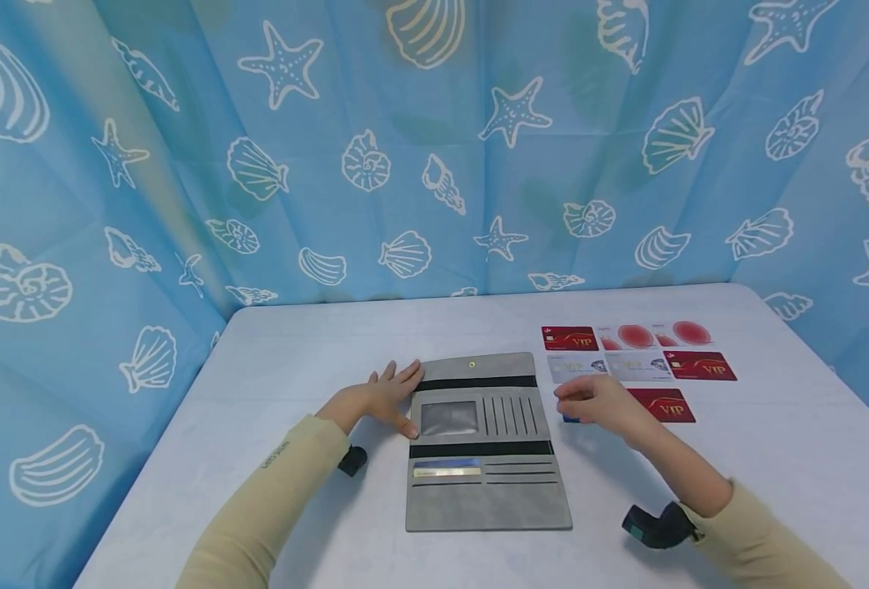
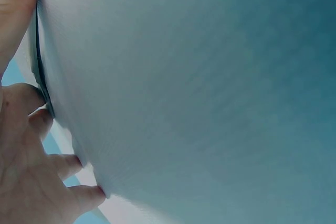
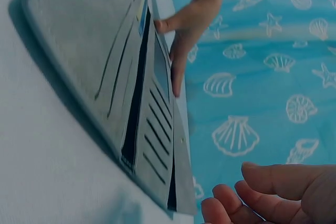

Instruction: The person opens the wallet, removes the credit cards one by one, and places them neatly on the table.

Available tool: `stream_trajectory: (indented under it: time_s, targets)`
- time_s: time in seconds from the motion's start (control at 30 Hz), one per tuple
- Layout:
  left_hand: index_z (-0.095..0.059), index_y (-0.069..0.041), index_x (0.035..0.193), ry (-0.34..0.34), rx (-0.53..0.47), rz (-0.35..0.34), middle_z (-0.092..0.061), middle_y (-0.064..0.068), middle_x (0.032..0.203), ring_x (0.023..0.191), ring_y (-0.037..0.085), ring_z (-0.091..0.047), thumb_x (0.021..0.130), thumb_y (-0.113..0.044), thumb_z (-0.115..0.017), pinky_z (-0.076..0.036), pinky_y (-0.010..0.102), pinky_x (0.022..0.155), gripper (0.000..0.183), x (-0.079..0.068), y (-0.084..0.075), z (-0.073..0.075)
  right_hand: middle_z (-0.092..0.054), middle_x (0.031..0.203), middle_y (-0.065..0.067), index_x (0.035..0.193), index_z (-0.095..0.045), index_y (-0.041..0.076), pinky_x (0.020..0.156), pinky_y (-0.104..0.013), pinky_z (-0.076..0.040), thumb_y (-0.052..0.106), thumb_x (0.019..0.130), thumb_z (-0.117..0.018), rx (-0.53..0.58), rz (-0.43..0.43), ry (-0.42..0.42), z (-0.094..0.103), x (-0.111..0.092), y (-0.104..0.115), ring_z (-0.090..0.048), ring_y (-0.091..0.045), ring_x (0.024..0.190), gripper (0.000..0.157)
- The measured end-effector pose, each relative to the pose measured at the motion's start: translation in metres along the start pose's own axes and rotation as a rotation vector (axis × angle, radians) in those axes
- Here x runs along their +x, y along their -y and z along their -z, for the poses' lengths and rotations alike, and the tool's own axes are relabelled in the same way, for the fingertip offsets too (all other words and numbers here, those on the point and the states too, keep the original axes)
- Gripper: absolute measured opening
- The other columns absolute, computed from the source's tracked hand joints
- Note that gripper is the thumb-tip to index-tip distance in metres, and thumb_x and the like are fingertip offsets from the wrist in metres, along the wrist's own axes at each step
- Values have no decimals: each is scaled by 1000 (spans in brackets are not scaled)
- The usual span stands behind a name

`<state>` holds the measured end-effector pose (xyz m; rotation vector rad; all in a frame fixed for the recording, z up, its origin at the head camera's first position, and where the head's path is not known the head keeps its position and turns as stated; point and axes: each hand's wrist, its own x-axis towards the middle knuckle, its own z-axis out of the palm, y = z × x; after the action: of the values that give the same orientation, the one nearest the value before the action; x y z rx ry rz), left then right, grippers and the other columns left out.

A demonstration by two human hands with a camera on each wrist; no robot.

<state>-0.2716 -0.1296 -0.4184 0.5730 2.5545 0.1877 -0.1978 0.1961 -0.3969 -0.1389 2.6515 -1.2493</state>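
Note:
A grey wallet [image 1: 489,507] lies unfolded on the table. In its lower left slots sit a blue card [image 1: 434,464] and a gold-toned card [image 1: 445,472]. With fingers spread, my left hand [image 1: 383,401] rests at the wallet's left edge, its thumb touching the side. My right hand [image 1: 600,405] hovers right of the wallet, over a blue card [image 1: 570,420] that it mostly covers. The fingers of that hand bend loosely, and the right wrist view shows the thumb apart from them, with no card visible between.
Cards lie in rows at the table's right: red VIP cards [image 1: 569,338], silver cards [image 1: 637,366] and white cards with red circles [image 1: 691,333]. Another red card [image 1: 666,406] lies beside my right hand. A blue seashell curtain [image 1: 405,204] hangs behind the white table [image 1: 294,343].

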Motion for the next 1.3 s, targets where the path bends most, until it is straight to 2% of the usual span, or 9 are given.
stream_trajectory:
  time_s: [0.33,0.63,1.0,1.3]
  targets:
    - [-4,-15,149,3,5,-3,5,1,155,139,33,11,70,-49,-72,2,55,110,109,0,1,0,-64,94,-10,107,-62,-3,75,-33,-53,10,84,-65,27,137,79,-21,-7,19,-57,-15,78,27]
    - [-3,-15,149,5,11,-11,6,1,155,139,33,12,70,-50,-71,2,55,110,109,2,3,-1,-64,85,-4,100,-65,-2,75,-32,-53,5,83,-64,5,143,141,-40,-4,31,-55,-13,76,19]
    - [-4,-15,149,2,-8,-7,5,2,155,139,33,11,71,-49,-72,2,55,110,109,0,1,0,-62,80,-2,96,-66,-3,68,-25,-52,4,82,-65,-19,245,259,-62,-2,37,-52,-12,71,16]
    - [-5,-15,149,-1,-10,-1,5,1,155,139,33,12,70,-49,-72,2,54,110,109,0,1,0,-56,71,1,92,-66,0,58,-21,-45,5,81,-66,-34,228,301,-78,-3,40,-49,-12,66,12]
